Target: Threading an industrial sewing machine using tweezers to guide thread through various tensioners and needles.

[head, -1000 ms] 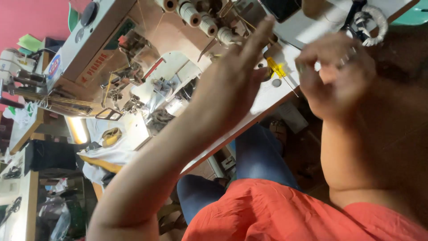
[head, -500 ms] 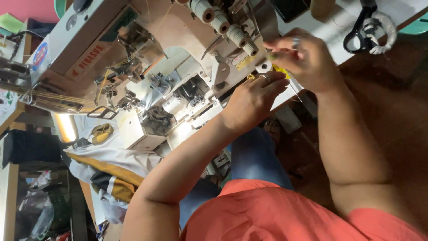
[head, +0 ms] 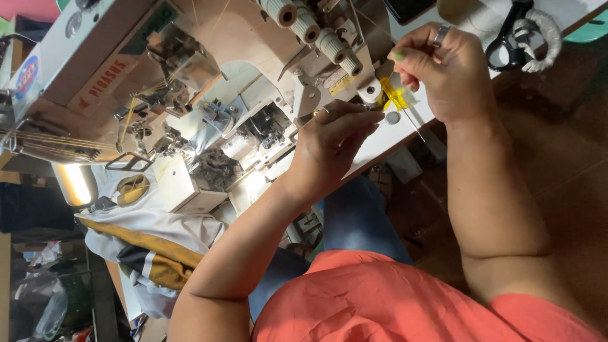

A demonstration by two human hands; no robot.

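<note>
My left hand (head: 332, 142) is at the front of a cream industrial sewing machine (head: 209, 69), its fingertips pinched together just below the row of tension knobs (head: 316, 31). I cannot make out anything between those fingers. My right hand (head: 446, 73) hovers a little to the right, over the white table edge (head: 386, 136). Its thumb and fingers are closed on a thin yellow-handled metal tool (head: 398, 98), which points down towards the table. The two hands are a few centimetres apart, and each has a ring on it.
Black-handled scissors (head: 506, 35) with a white cord wrapped round them lie on the table at top right. White and mustard fabric (head: 149, 244) hangs under the machine's needle area at left, beside a lit lamp (head: 73, 183). Blue trousers (head: 354, 218) and an orange shirt fill the bottom.
My left hand came down from an open, raised position to the machine front and pinched its fingers. My right hand stayed near the yellow tool. The view has tightened on the machine.
</note>
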